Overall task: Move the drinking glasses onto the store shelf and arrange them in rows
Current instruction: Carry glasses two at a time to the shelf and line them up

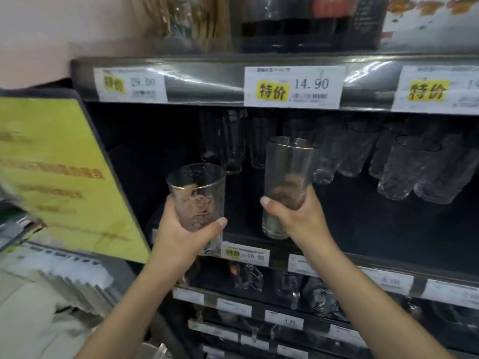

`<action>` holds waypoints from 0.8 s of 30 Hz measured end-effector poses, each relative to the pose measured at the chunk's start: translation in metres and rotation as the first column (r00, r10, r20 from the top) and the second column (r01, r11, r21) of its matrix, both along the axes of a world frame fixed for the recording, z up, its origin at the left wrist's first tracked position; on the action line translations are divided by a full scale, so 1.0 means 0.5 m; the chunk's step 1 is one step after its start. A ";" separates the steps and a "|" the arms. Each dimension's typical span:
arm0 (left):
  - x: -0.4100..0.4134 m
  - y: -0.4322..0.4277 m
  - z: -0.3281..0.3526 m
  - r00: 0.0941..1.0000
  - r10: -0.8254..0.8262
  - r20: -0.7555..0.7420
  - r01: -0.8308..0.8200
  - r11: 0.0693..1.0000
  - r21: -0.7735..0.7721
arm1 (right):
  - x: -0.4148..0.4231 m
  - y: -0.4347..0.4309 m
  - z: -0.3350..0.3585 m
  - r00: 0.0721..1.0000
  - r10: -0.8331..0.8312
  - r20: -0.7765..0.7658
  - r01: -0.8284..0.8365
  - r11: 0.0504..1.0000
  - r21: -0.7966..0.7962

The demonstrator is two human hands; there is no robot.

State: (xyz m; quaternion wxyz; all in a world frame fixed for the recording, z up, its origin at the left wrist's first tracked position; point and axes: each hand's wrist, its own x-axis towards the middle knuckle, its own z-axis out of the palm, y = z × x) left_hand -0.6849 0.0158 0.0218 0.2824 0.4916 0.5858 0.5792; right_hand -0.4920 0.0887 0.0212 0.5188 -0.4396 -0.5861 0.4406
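Mid-placement. Gripping gold-rimmed tumbler (197,195) in left hand (181,231), taller glass (287,172) in right hand (294,216), both aloft before shelf (363,229). Next, likely: setting upright, aligned with shelved glasses (404,167).

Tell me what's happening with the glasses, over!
Left hand grips left glass. Right hand grips right glass, at the shelf front. Shelved glasses stand behind and right.

Left glass (197,195) beside right glass (288,174), before shelved glasses (404,167)

yellow sign (59,174) far left | price tag 14.90 (294,86) top centre | white packets (77,275) below sign
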 end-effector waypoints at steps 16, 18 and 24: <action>-0.157 -0.056 -0.001 0.997 0.051 -0.052 -0.052 0.998 -0.019 | -0.354 0.180 -0.028 0.982 0.080 0.170 -0.088 0.995 0.037; -0.163 -0.054 -0.007 0.998 0.043 -0.050 -0.044 0.999 -0.020 | -0.376 0.192 -0.033 0.989 0.048 0.140 -0.054 0.998 0.043; -0.187 -0.048 -0.020 0.999 0.008 -0.034 -0.008 1.000 -0.013 | -0.415 0.238 -0.037 0.986 -0.055 0.159 0.055 0.998 0.005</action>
